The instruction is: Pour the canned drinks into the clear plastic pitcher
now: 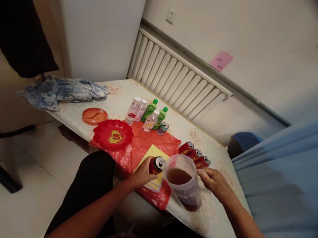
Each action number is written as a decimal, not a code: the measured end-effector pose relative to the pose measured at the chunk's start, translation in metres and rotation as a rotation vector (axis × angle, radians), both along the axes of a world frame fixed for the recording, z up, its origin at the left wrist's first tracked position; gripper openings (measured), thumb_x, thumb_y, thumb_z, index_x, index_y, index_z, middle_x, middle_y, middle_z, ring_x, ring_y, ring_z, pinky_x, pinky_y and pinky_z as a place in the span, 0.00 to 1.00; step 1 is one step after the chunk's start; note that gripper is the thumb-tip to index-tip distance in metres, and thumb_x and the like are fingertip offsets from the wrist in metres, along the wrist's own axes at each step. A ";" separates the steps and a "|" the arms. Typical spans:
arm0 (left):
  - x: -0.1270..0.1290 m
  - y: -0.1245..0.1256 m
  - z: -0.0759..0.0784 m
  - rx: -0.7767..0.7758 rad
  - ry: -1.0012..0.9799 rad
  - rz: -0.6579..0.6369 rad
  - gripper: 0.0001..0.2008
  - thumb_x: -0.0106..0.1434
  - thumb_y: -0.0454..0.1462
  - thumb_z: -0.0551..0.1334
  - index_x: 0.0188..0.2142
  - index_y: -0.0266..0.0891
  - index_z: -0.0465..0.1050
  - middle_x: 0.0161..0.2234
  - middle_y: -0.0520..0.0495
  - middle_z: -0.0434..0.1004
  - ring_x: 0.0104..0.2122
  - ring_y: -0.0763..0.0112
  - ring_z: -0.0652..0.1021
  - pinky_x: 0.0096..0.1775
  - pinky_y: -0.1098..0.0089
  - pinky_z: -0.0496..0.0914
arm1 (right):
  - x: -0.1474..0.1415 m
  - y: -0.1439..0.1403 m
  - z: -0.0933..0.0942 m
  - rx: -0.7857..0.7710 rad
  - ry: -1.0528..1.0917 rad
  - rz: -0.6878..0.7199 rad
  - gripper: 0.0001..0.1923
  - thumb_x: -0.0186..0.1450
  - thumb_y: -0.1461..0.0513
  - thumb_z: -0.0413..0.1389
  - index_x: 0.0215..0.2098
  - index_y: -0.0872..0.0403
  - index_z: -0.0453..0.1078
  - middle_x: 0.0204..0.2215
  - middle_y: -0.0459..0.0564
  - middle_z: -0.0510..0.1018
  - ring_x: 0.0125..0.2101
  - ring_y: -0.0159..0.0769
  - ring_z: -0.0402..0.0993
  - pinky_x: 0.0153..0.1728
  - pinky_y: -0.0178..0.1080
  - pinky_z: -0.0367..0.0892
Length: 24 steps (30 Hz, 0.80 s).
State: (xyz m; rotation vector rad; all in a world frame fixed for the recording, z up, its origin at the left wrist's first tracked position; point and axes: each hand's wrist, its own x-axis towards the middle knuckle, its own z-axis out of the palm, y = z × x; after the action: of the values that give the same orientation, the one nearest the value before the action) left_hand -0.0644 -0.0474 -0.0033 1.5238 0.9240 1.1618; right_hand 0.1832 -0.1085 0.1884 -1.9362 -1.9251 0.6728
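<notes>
On the table (pixel 217 219) a jug (pixel 182 185) stands in front of three cans (pixel 195 154), with a dish (pixel 113 134) to its left and bottles (pixel 145 115) behind, near the radiator (pixel 173 77).

Single view only, so no overlap with a second camera to record. Head-worn camera, above the seated person's lap, facing forward and down across the table (pixel 118 96), which runs diagonally from upper left to lower right. Nearest content: both forearms enter from the bottom edge, with the left hand (pixel 142 174) and right hand (pixel 214 181) close to the lens at lower centre. Middle distance: the cluster of bottles (pixel 147 115). Far field: the radiator (pixel 174 75) and wall with a pink note (pixel 221 60) along the top. Floor shows at left, a blue fabric at right. Frame edges look stretched and soft; horizon tilts clockwise.
</notes>
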 end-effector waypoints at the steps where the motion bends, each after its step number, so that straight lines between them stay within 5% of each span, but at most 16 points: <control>1: 0.000 0.000 0.001 -0.003 -0.003 0.000 0.34 0.45 0.26 0.68 0.52 0.41 0.62 0.50 0.45 0.71 0.50 0.60 0.73 0.54 0.60 0.66 | 0.002 -0.001 -0.003 0.001 0.035 -0.007 0.23 0.63 0.46 0.49 0.19 0.51 0.53 0.17 0.40 0.54 0.21 0.29 0.50 0.22 0.34 0.48; 13: -0.006 -0.006 0.012 -0.074 -0.055 -0.003 0.35 0.45 0.24 0.65 0.53 0.40 0.61 0.51 0.44 0.71 0.53 0.59 0.72 0.56 0.58 0.64 | 0.004 0.007 -0.013 0.138 0.540 -0.186 0.27 0.58 0.43 0.56 0.16 0.50 0.51 0.13 0.37 0.51 0.17 0.26 0.43 0.19 0.34 0.41; 24: -0.035 -0.018 0.010 -0.197 -0.181 0.028 0.38 0.42 0.25 0.64 0.55 0.41 0.60 0.53 0.44 0.71 0.56 0.56 0.70 0.59 0.57 0.61 | -0.047 0.068 -0.011 0.341 0.985 -0.222 0.23 0.58 0.50 0.58 0.16 0.50 0.51 0.12 0.35 0.49 0.15 0.26 0.43 0.17 0.34 0.44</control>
State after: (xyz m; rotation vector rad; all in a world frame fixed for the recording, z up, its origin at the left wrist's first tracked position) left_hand -0.0997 -0.0655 0.0064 1.2311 0.9109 1.1714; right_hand 0.1365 -0.0406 0.1772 -1.2063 -1.0948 0.9184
